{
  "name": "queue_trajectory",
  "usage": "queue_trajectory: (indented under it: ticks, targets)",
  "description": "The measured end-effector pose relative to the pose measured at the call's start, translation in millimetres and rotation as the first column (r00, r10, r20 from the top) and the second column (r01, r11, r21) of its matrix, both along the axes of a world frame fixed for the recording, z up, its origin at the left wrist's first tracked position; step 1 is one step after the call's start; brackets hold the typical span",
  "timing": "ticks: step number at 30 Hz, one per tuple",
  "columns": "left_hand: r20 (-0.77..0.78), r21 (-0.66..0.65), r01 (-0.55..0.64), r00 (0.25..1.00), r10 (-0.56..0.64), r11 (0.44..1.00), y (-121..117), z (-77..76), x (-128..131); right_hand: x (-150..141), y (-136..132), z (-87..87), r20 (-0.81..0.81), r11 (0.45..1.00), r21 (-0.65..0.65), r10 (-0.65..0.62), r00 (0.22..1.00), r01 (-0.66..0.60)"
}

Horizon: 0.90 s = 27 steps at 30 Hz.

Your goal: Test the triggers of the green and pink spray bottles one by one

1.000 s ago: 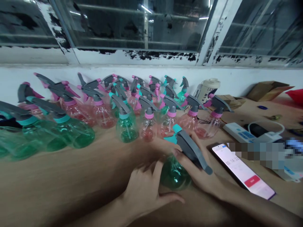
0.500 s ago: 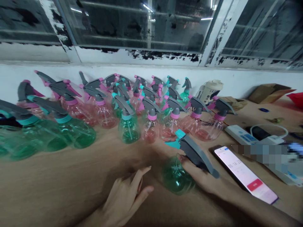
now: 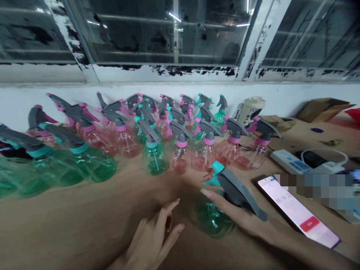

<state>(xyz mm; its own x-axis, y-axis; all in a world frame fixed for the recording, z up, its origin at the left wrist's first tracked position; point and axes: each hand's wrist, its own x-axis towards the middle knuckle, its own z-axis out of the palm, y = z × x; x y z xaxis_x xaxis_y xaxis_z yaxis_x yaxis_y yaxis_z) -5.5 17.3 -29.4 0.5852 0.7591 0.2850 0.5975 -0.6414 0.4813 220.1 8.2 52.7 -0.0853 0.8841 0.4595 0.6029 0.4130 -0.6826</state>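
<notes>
A green spray bottle (image 3: 211, 222) with a grey and turquoise trigger head stands on the table in front of me, its head tilted down toward the right. My right hand (image 3: 242, 218) is around its neck from the right, the thumb lying along the near side below the trigger. Fingertips show on the far side, beside the turquoise nozzle. To the left of this bottle, my left hand (image 3: 153, 238) rests low over the table, index finger and thumb stretched apart, holding nothing. Its other fingers are curled and partly hidden. A gap separates it from the bottle.
Several pink spray bottles (image 3: 180, 159) and green ones (image 3: 102, 165) stand in rows toward the wall. On the right lie a phone (image 3: 299, 212) with a running timer and a white power strip (image 3: 287, 161). Behind are a paper cup (image 3: 251, 108) and a brown paper bag (image 3: 320, 108).
The right thumb has stretched out further left across the bottle's neck. The whole view has shifted slightly; the left hand keeps nearly the same pose.
</notes>
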Motion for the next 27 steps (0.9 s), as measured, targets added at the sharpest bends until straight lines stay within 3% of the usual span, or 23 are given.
queue_trajectory:
  ticks: [4,11,15,19,27]
  targets:
    - [0.057,0.021,-0.02,0.998,0.018,1.0,-1,1.7,1,0,-3,0.6,-0.163,0.999,-0.037,-0.024,0.986,0.018]
    - [0.037,0.042,-0.047,0.998,0.046,0.998,-2,8.9,5,-1,-3,6.1,-0.127,0.997,-0.078,-0.018,0.992,0.008]
    - [-0.002,0.064,-0.051,0.999,0.051,0.997,-2,6.5,6,0,-4,1.6,-0.196,0.999,-0.052,0.0,0.981,-0.01]
    - [-0.035,0.141,-0.09,0.995,0.095,0.986,0,1.4,6,0,-4,3.1,-0.149,0.996,-0.092,0.006,0.989,-0.02]
    - [-0.138,0.313,-0.114,0.977,0.164,0.943,4,-3.5,9,0,-3,4.6,-0.118,0.999,-0.008,0.043,0.992,-0.045]
